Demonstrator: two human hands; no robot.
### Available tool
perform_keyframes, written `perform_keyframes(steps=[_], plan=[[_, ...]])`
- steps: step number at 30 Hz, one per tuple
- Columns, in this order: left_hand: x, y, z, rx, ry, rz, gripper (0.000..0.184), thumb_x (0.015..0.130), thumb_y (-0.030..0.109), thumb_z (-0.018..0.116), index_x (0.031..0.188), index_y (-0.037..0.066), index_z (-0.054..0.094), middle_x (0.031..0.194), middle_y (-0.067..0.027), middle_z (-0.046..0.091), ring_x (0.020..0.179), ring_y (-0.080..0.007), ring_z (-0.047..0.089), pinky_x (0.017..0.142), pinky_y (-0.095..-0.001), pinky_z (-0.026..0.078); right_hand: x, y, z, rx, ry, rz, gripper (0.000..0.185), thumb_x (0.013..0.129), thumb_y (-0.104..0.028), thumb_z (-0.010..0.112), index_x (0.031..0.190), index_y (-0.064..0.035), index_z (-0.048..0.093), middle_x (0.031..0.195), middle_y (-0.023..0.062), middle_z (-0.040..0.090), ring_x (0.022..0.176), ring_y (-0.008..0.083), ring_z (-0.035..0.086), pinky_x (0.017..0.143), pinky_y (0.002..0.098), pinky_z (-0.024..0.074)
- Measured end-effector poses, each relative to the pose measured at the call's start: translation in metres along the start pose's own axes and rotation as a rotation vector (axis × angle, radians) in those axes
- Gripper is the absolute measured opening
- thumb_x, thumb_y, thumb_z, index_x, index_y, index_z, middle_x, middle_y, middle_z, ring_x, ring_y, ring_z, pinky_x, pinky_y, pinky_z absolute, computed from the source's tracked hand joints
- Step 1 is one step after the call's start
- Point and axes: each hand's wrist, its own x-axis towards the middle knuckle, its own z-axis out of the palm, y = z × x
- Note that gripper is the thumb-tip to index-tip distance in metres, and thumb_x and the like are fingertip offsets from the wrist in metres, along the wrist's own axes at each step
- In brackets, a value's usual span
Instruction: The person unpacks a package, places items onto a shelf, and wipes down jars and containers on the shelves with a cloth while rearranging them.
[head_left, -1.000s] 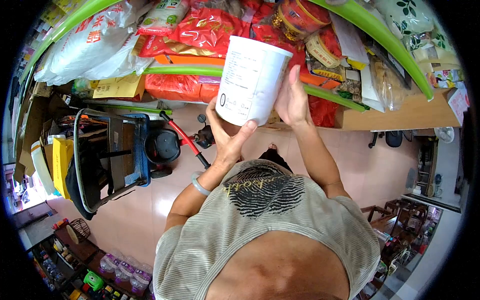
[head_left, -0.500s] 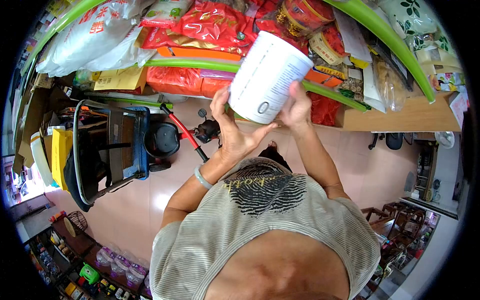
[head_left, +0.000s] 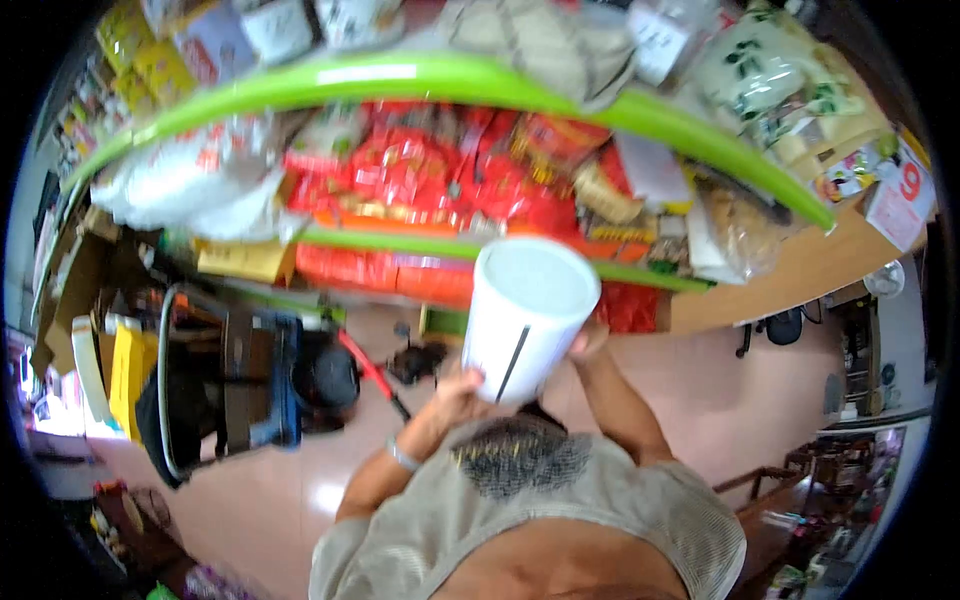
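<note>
Beyond the printed shirt (head_left: 520, 465), the left hand (head_left: 458, 398) and right hand (head_left: 592, 342), fingers partly hidden and parted to its width, grip the lower sides of a white canister (head_left: 530, 320) before a green-edged shelf (head_left: 400, 243) holding red packages (head_left: 400, 165).

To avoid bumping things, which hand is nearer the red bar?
Left. The left hand, holding the tub, is just right of the red bar in view; the right hand, at the tub's right side, is farther right.
</note>
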Motion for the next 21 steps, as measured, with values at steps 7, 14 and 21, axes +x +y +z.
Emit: perform_keyframes(steps=[7, 14, 21], plan=[[0.036, -0.017, 0.020, 0.187, 0.099, 0.295, 0.106, 0.055, 0.029, 0.083, 0.133, -0.001, 0.018, 0.129, -0.0148, 0.039, 0.118, -0.0255, 0.043, 0.100, -0.0408, 0.034, 0.008, -0.065, -0.005, -0.277, -0.139, 0.001, 0.118, 0.047, -0.038, 0.087, 0.136, 0.0036, 0.021, 0.133, 0.0162, 0.036, 0.126, 0.0261, 0.031, 0.105, 0.0392, 0.0229], [0.088, -0.047, 0.037, 1.062, 0.114, 0.826, 0.118, 0.054, 0.042, 0.084, 0.132, 0.004, 0.004, 0.133, -0.0216, 0.022, 0.125, -0.0317, 0.029, 0.103, -0.0450, 0.024, -0.017, -0.067, -0.055, -0.671, -0.206, -0.175, 0.099, 0.057, -0.045, 0.081, 0.131, 0.0001, 0.032, 0.129, 0.0180, 0.041, 0.121, 0.0292, 0.038, 0.102, 0.0435, 0.0270], [0.113, 0.040, 0.114, 1.713, -0.055, 1.061, 0.089, 0.066, 0.044, 0.075, 0.127, -0.001, 0.029, 0.131, -0.0250, 0.030, 0.123, -0.0377, 0.030, 0.100, -0.0473, 0.026, -0.041, -0.083, -0.129, -0.546, -0.204, -0.254, 0.097, 0.059, -0.045, 0.080, 0.132, -0.0010, 0.032, 0.130, 0.0170, 0.041, 0.121, 0.0290, 0.037, 0.103, 0.0437, 0.0261]])
